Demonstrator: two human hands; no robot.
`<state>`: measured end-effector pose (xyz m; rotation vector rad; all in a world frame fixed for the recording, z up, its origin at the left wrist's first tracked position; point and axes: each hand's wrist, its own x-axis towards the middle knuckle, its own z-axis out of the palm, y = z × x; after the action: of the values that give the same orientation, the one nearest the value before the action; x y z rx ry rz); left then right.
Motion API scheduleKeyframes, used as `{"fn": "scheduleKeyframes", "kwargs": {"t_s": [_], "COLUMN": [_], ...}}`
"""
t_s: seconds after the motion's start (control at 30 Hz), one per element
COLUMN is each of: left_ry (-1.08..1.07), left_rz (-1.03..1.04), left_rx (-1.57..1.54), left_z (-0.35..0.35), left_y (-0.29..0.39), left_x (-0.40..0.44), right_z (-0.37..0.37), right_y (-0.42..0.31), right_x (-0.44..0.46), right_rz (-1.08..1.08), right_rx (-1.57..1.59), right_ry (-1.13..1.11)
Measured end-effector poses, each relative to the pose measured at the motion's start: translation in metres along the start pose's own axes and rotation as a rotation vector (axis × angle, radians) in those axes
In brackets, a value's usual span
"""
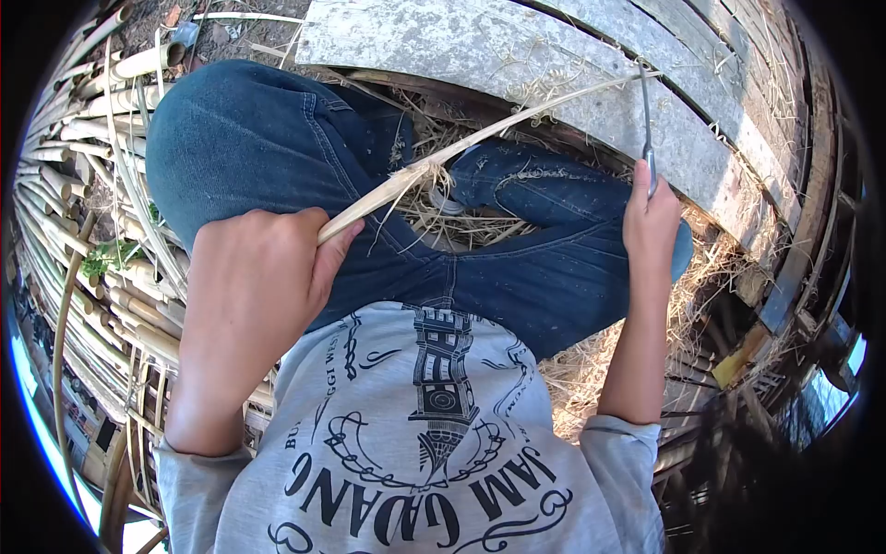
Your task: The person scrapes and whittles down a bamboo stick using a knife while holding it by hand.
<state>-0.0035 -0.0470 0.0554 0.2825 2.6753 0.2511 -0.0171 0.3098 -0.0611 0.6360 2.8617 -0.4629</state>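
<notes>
A long pale strip of split bamboo (471,140) runs from my left hand (263,263) up and right across my lap. My left hand is closed round its lower end. Frayed fibres stick out from the strip near its middle. The handle of a thin knife (648,129) is in my right hand (651,208), whose fingers are wrapped round it. The blade points away from me, and its tip is at the strip's far end, over the grey boards. Whether blade and strip touch, I cannot tell.
Weathered boards (397,37) with curled shavings lie ahead and to the right. Many bamboo poles (148,323) are piled at the left. Straw-like shavings (586,369) cover the ground at the right and between my crossed legs (249,138).
</notes>
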Motion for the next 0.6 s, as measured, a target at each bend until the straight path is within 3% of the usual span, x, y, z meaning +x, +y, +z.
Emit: {"fn": "scheduleKeyframes", "kwargs": {"t_s": [0.03, 0.1, 0.27, 0.33, 0.4, 0.47, 0.6], "left_ry": [-0.021, -0.038, -0.062, -0.144, -0.113, -0.070, -0.056], "left_rz": [0.013, 0.036, -0.002, -0.097, -0.052, 0.000, -0.004], "left_rx": [-0.002, -0.015, 0.050, 0.035, 0.074, 0.095, 0.068], "left_z": [-0.002, -0.002, 0.000, -0.005, -0.004, -0.002, -0.001], "left_y": [-0.001, 0.001, 0.010, 0.012, 0.010, 0.009, 0.009], "left_x": [0.000, 0.005, 0.007, 0.010, 0.010, 0.010, 0.008], "right_z": [-0.008, -0.015, -0.013, 0.003, 0.013, 0.012, 0.004], "right_y": [0.029, 0.026, -0.044, -0.060, -0.063, -0.050, -0.016], "right_x": [0.018, 0.009, -0.045, -0.053, -0.051, -0.036, -0.008], "right_rz": [0.105, -0.041, -0.173, -0.293, -0.298, -0.425, -0.404], "right_rx": [0.001, -0.038, 0.363, 0.361, 0.409, 0.241, 0.063], "right_ry": [-0.075, 0.052, -0.154, -0.189, -0.200, -0.160, -0.073]}}
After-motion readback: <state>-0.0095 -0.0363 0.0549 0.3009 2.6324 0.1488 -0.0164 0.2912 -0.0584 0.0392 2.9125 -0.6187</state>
